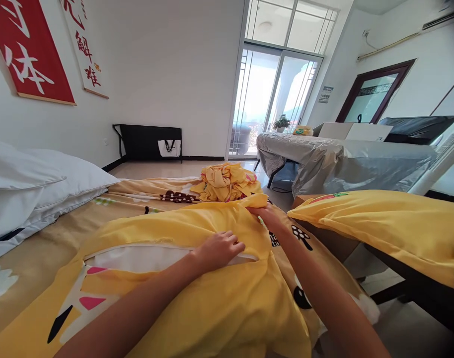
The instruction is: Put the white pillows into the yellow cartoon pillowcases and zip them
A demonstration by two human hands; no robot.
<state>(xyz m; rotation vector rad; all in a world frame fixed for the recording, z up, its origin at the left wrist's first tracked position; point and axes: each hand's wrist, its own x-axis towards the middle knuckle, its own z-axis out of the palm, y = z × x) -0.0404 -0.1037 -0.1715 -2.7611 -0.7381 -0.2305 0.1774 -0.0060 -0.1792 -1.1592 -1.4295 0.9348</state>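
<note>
One yellow fabric pillow cover with a cartoon print spreads over the lower left and centre of the frame, and through its long slit I can see smooth white filling. From my remote seat I watch the right hand grip the cover's far corner, thumb and fingers closed on a fold of cloth. The left hand lies across the slit near its right end, fingers loosely curled; the fingertips are partly tucked away, so I can't tell whether they have hold of anything.

As for progress, I judge that the filling is already inside the cover, while the slit gapes along much of its length and the near cloth looks slack and wrinkled.

Beneath runs a brown patterned bed sheet. Just beyond the cover, at centre, sits a crumpled yellow cloth bundle; white pillows fill the left edge. At right, a plump yellow pillow with a carrot print rests above a dark frame, and behind it stands a plastic-draped table. I see nothing blocking the hands, though the left forearm hides part of the slit's near edge from me.
</note>
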